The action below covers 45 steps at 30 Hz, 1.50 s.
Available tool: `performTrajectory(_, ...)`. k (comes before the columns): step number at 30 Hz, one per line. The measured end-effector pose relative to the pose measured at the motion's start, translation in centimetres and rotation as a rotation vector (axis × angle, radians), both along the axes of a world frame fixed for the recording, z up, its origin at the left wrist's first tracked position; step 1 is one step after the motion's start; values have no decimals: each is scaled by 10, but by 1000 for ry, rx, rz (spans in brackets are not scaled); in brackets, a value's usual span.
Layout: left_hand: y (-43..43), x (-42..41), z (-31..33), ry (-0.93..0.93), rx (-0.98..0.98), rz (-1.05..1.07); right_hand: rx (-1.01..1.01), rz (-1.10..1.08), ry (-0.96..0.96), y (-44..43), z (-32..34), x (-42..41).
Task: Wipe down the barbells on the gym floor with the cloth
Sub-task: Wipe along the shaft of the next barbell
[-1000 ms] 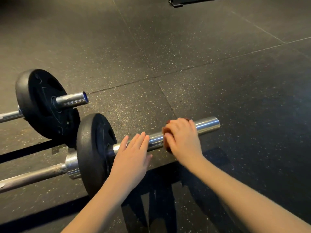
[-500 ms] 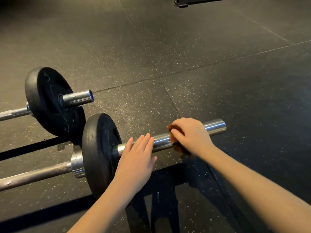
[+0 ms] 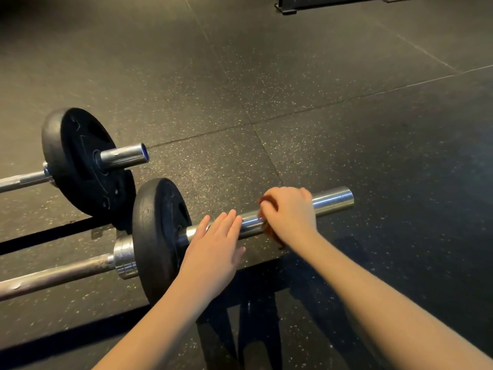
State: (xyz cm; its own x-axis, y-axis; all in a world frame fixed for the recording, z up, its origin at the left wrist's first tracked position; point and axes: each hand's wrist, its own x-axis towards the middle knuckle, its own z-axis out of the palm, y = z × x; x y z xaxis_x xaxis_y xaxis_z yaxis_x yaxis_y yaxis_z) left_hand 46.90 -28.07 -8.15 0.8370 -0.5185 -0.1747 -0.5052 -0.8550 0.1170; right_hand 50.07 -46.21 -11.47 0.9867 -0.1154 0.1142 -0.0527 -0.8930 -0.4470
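Two barbells lie side by side on the dark rubber floor. The near barbell [image 3: 332, 200] has a black plate [image 3: 157, 236] and a shiny chrome sleeve that points right. My right hand [image 3: 289, 213] grips a reddish-brown cloth [image 3: 268, 229] wrapped round the middle of that sleeve; most of the cloth is hidden under my fingers. With its fingers straight, my left hand [image 3: 216, 248] rests flat on the sleeve just right of the plate. The far barbell [image 3: 122, 156] lies behind, with its own black plate [image 3: 77, 158] and a short sleeve.
The speckled rubber floor [image 3: 346, 129] spreads out to the right and behind the bars. A black frame base [image 3: 288, 6] stands at the top edge. Both bar shafts run off the left edge.
My right hand has slid with the cloth a short way along the sleeve, back and forth near its middle. The left hand stays flat on the sleeve. The view shifted slightly.
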Motion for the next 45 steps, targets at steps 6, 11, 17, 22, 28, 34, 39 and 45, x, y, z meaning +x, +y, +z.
performTrajectory(6, 7, 0, 9, 1, 73, -72, 49, 124, 18, -34, -6, -16)
performTrajectory(11, 15, -2, 21, -70, 155, -136, -32, 119, -55, 9, -9, -25)
performTrajectory(17, 39, 10, 33, -351, 46, -202, -50, 32, -34, -15, -4, -15)
performTrajectory(22, 59, 15, 38, -439, -20, -73, -52, 200, -106, 30, -14, -30)
performTrajectory(28, 68, 9, 31, -390, -365, 299, -45, -25, -70, 31, -7, -13)
performTrajectory(34, 64, 1, 32, -283, -580, 484, -162, 388, -188, 29, -16, -29)
performTrajectory(39, 63, 3, 32, -150, -811, 627, -213, 9, 44, 55, -1, 12)
performTrajectory(45, 65, -1, 29, -163, -809, 629, -105, 469, -83, 59, -6, -21)
